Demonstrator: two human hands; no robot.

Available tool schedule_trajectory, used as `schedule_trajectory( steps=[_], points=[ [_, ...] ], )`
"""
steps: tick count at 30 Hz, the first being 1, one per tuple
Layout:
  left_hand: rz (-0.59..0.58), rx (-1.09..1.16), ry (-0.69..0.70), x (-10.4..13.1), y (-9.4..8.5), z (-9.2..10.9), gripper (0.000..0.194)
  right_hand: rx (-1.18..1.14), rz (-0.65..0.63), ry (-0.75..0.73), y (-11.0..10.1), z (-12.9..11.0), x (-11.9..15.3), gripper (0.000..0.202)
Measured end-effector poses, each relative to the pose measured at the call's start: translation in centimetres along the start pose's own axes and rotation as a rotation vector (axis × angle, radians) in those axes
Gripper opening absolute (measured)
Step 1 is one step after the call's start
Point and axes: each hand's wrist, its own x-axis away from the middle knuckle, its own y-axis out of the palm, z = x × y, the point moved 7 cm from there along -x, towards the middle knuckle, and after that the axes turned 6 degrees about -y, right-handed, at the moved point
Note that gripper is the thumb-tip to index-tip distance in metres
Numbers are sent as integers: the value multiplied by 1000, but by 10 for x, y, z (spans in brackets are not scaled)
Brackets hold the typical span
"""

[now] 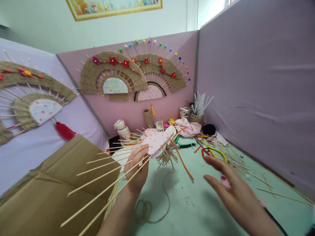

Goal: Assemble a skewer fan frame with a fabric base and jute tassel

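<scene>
My left hand (137,168) is closed around a half-made fan, gripping it where its thin wooden sticks (105,175) meet the pink dotted fabric (159,141). The sticks spread out toward the left and toward me. An orange strip (183,160) and a frayed bundle of twine (167,157) hang beside the fabric's right side. A strand of twine (168,196) loops down onto the table below. My right hand (233,193) is over the table on the right, slightly blurred, with thumb and fingers apart and nothing between them. Red-handled scissors (206,153) lie just beyond its fingertips.
Green-handled pliers (185,145), loose sticks (258,178) and a crumpled pink cloth (188,127) lie on the green table (187,213). A cardboard box (61,180) is at the left. Behind stand a white bottle (122,129) and a cardboard tube (148,118). Finished fans (113,70) hang on the partition.
</scene>
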Motion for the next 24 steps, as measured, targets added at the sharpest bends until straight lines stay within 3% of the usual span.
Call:
schedule_trajectory(
  steps=[3,7,11,17,24],
  points=[
    [0,8,33,0,0,4,36,-453,-91,66,48,-42,-5,47],
    [-4,-30,58,-1,1,2,37,-691,-212,189,84,-63,-11,42],
    [-14,-108,72,-1,4,-3,30,-630,-229,208,75,-68,-22,28],
    [-40,-142,38,4,9,-9,25,-501,-58,90,50,-82,-40,30],
    [-53,-131,30,6,10,-12,25,-518,8,13,52,-94,-41,30]
  ],
)
